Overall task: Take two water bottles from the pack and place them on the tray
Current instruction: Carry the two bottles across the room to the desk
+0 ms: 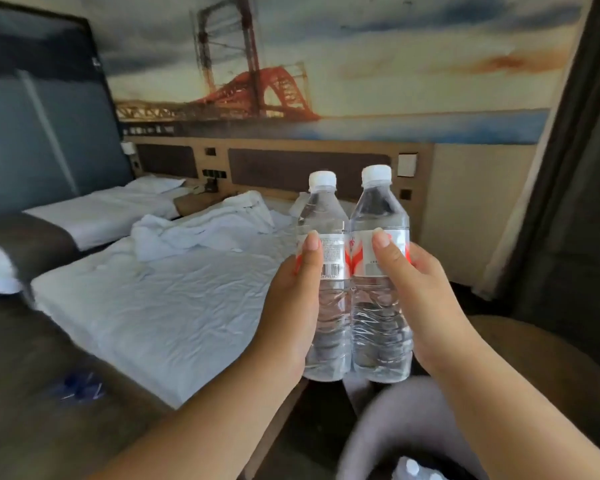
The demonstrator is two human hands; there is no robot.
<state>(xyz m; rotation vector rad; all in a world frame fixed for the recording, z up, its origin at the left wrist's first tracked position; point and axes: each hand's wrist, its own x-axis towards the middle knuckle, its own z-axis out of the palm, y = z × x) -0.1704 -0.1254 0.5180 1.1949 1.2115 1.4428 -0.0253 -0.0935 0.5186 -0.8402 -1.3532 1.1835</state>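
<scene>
Hotel bed point(160, 306) behind, two upright bottles point(355, 289) touching, one per grip

Two bottles stand upright side by side, touching, held up in the air before the person: the left bottle point(323, 271) in the left hand point(291, 306), the right bottle point(381, 271) in the right hand point(426, 299). Behind and to their left lies a bed point(160, 306), with a second bed point(94, 216) farther left. A headboard point(305, 171) runs behind both.

Bed point(160, 306) — rumpled white sheets point(208, 230)
</scene>
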